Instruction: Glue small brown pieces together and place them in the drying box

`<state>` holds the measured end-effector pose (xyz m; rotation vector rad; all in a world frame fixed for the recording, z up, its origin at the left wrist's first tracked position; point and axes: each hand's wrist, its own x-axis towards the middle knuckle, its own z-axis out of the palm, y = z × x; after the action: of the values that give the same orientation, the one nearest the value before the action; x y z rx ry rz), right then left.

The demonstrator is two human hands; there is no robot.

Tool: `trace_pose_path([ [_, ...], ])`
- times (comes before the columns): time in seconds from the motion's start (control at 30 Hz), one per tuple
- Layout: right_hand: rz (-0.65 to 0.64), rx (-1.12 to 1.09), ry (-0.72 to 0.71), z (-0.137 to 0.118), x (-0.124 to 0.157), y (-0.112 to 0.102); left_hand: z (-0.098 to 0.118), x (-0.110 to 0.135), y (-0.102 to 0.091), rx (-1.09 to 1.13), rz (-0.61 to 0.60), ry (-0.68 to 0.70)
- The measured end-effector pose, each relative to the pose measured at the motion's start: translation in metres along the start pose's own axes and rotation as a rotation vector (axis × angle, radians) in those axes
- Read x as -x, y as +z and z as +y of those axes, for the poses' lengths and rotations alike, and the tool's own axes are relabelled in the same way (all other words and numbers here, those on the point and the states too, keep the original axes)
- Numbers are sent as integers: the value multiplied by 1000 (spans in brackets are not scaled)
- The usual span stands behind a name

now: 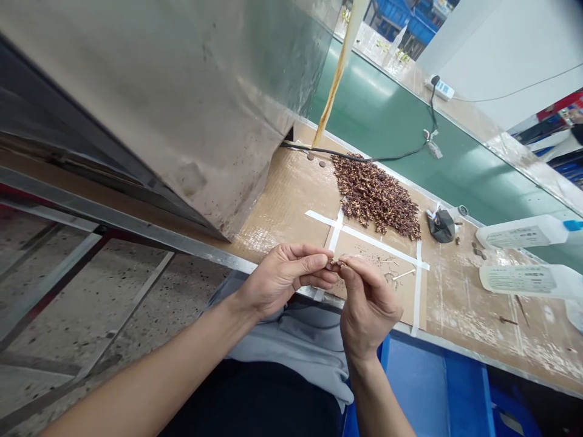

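Observation:
Between my fingertips is a small reddish-brown piece (334, 266), much like those in the pile; its exact kind is too small to make out. My left hand (285, 276) pinches one end of it, thumb over fingers. From the other side my right hand (368, 300) pinches it with thumb and forefinger. Both hands hover over the front edge of the bench, by a cardboard sheet (371, 249) framed with white tape. Beyond them lies a heap of small brown-and-tan pieces (378, 197). Thin metal tools (403, 274) rest on the cardboard.
A large metal housing (182, 109) fills the left. Plastic bottles (519, 279) lie at the right, near a black bag-like object (441, 226). A black cable (387, 159) crosses behind the heap. Below the bench sits a blue bin (414, 382). A yellowed tube (332, 91) rises at the back.

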<state>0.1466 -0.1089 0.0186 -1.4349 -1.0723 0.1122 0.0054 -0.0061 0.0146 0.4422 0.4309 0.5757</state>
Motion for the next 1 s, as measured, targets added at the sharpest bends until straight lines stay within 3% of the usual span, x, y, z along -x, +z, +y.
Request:
trace_pose_path([
  [0.43,-65,60,-115,3,-9,-8,-1,-1,3,-31,41,-3],
  [0.7,-170,115,-245,0,-17,-14,-2,-2,5,-58,63,2],
  [1.0,-127,138,-131,-4,-13,-17,-7,-2,9,-125,53,33],
])
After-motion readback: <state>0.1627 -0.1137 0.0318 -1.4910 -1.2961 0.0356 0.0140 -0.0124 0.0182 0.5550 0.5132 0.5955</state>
